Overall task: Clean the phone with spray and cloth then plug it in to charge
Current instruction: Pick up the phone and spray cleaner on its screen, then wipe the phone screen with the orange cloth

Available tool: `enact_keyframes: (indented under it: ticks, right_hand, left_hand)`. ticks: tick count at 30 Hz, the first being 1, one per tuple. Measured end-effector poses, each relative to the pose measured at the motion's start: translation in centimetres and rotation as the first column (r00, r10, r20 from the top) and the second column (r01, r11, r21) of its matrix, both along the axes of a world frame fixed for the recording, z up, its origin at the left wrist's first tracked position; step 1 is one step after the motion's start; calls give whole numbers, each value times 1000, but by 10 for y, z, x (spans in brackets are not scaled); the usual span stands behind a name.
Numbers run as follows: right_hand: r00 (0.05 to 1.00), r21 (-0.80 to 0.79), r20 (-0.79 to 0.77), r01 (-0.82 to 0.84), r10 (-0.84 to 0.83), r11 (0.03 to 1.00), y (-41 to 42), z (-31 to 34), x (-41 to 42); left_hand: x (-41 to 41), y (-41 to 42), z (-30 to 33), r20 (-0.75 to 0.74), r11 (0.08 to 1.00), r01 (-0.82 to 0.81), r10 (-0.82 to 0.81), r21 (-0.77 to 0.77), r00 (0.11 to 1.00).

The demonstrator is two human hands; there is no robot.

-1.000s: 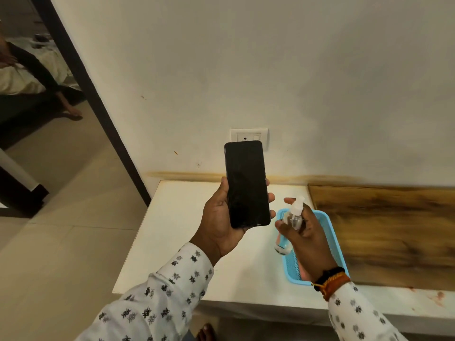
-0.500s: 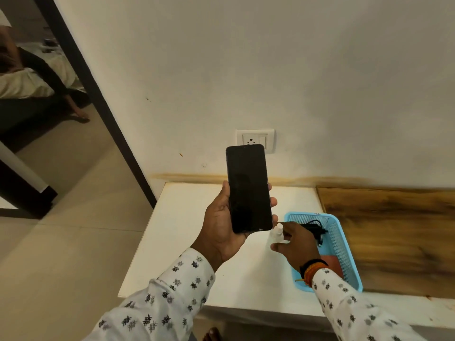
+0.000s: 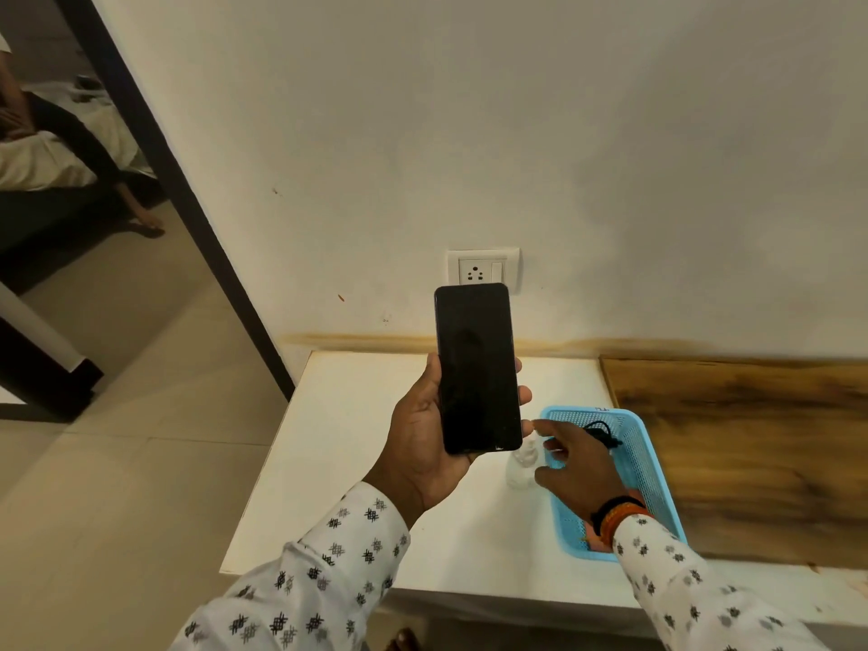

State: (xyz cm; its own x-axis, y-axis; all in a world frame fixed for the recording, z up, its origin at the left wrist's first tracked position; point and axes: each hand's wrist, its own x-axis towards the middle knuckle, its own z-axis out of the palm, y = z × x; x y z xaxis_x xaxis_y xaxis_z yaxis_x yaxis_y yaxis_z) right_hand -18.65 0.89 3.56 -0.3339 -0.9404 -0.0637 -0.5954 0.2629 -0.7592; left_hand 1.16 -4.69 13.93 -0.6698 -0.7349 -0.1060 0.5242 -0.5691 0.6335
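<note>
My left hand (image 3: pixel 418 444) holds a black phone (image 3: pixel 476 368) upright above the white table (image 3: pixel 352 462), dark screen facing me. A small clear spray bottle (image 3: pixel 521 469) stands on the table just left of a light blue basket (image 3: pixel 657 467). My right hand (image 3: pixel 580 462) hovers over the basket's left rim with fingers spread, thumb and forefinger close on either side of the bottle. A black charger cable (image 3: pixel 601 432) lies in the basket. An orange cloth (image 3: pixel 592 541) shows at the basket's near end, mostly hidden by my wrist.
A white wall socket (image 3: pixel 484 272) sits on the wall just above the phone. A dark wooden top (image 3: pixel 751 439) adjoins the table on the right. A dark door frame (image 3: pixel 188 218) stands left, with a person (image 3: pixel 37 148) seated beyond it.
My right hand has brought the spray bottle down from beside the phone, stood it on the table next to the basket, and spread its fingers. The phone has stayed still.
</note>
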Motion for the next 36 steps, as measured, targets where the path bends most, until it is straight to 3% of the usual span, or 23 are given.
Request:
enact_keyframes:
  ticks: [2,5,10,18,24,30,36]
  right_hand:
    - [996,-29,-21,87,-87,996,4,4,-15]
    - [963,55,-224,166,-150,985,8,8,-39]
    - [883,355,-466,131,54,926,22,1,-63]
    - [798,523,-533,50,281,851,33,-14,-52]
    - [827,518,-496,37,265,854,35,-17,-51]
    - [779,510,-555,43,291,859,36,-20,-52]
    - [673,512,-652,52,348,858,37,-14,-50]
  left_hand:
    - [-1,1,2,4,1000,10,-10,3,1000]
    - [-5,5,0,16,999,35,-35,-1,999]
    - [-11,15,-5,30,997,74,-74,0,997]
    - [-14,16,-11,47,997,73,-72,-8,996]
    - [-14,17,-14,62,999,47,-48,13,997]
    - [-17,19,-14,72,999,46,-46,10,996]
    - [-17,20,-11,37,997,72,-73,15,997]
